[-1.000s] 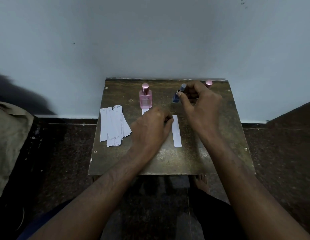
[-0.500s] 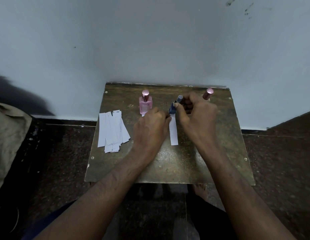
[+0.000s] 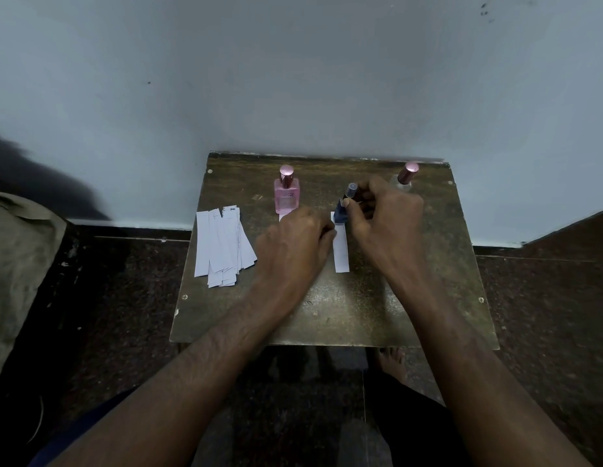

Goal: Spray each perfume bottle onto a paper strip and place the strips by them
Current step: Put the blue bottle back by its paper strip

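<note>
Holding the small blue perfume bottle (image 3: 341, 212) near the table's (image 3: 428, 281) centre, toward twelve o'clock, the right hand (image 3: 382, 215) curls its fingers around the bottle. The left hand (image 3: 293, 241), fingers curled, pins a paper strip (image 3: 340, 247) just below it. The second bottle's spray seems in hand. Next comes setting the bottle down and tackling the capped bottle (image 3: 405, 176) at one o'clock; the pink bottle (image 3: 286, 197) at eleven already has a strip.

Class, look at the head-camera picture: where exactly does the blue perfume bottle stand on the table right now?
The blue perfume bottle stands mid-table toward the wall, gripped by the right hand, between the pink bottle and the clear bottle, at the far end of a paper strip.
</note>
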The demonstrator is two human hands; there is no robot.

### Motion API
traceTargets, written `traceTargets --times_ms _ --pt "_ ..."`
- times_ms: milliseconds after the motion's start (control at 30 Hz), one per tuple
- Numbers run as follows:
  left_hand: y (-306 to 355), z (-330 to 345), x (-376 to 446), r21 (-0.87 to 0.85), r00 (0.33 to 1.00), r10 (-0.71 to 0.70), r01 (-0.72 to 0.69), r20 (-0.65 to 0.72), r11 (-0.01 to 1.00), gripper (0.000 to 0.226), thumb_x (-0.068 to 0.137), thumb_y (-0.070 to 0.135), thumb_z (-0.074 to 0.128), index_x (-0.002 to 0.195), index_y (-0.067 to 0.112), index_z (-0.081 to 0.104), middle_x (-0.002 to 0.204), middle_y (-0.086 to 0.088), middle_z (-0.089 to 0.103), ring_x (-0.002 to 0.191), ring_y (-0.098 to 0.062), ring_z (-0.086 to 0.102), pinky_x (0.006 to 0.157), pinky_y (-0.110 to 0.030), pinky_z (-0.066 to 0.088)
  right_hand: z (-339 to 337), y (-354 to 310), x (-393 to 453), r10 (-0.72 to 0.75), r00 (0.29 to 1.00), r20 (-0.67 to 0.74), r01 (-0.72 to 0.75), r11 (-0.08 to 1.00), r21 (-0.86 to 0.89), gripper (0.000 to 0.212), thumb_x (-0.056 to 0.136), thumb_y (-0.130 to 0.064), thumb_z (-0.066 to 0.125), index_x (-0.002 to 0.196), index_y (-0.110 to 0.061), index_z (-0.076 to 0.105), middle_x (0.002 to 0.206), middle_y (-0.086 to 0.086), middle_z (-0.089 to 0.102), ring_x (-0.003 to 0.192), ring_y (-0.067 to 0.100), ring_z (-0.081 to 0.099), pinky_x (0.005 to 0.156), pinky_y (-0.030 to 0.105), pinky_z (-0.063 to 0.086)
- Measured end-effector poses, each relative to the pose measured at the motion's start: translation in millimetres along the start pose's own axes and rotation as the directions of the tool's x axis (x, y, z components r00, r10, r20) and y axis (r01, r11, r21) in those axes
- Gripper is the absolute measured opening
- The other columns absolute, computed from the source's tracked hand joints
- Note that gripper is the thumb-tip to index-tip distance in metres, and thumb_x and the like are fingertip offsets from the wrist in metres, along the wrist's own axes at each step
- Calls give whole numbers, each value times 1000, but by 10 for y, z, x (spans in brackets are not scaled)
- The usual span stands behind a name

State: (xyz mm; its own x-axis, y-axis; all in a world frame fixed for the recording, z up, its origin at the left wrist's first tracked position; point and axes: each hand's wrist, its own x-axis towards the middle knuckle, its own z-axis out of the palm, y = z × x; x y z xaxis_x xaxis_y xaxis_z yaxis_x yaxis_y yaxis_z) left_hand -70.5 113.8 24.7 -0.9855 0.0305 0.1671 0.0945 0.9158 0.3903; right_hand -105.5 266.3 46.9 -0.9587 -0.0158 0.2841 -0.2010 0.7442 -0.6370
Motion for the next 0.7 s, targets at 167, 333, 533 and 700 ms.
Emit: traceTargets --times_ms 167,333,533,700 --pt "14 19 69 9 1000 -10 10 -6 1000 20 103 43 63 116 33 76 109 9 72 92 -19 72 72 -39 61 26 0 34 5 1000 -30 -5 1000 -10 11 93 -14 78 102 -8 75 93 -1 78 71 1 62 67 -3 44" --pt "36 46 106 39 999 -49 50 -15 998 24 105 44 60 118 30 75 110 6 70 93 -22 72 64 -32 47 108 -6 67 -14 998 -56 15 1000 13 8 93 -17 77 98 -12 73 92 -2 77 78 7 69 69 6 49" --pt "39 54 135 45 996 -84 84 -6 995 24 105 42 62 119 28 75 110 4 71 94 -24 72 67 -33 49 145 10 83 -59 996 -60 60 998 19 8 94 -15 75 100 -9 73 94 1 77 82 13 72 74 34 61" --pt "20 60 136 26 996 -85 85 0 996 24 105 42 62 119 28 75 110 4 72 95 -24 73 72 -39 60 121 17 75 -82 996 -40 84 996 41 10 94 -12 75 103 -9 73 98 0 77 87 9 71 79 29 61"
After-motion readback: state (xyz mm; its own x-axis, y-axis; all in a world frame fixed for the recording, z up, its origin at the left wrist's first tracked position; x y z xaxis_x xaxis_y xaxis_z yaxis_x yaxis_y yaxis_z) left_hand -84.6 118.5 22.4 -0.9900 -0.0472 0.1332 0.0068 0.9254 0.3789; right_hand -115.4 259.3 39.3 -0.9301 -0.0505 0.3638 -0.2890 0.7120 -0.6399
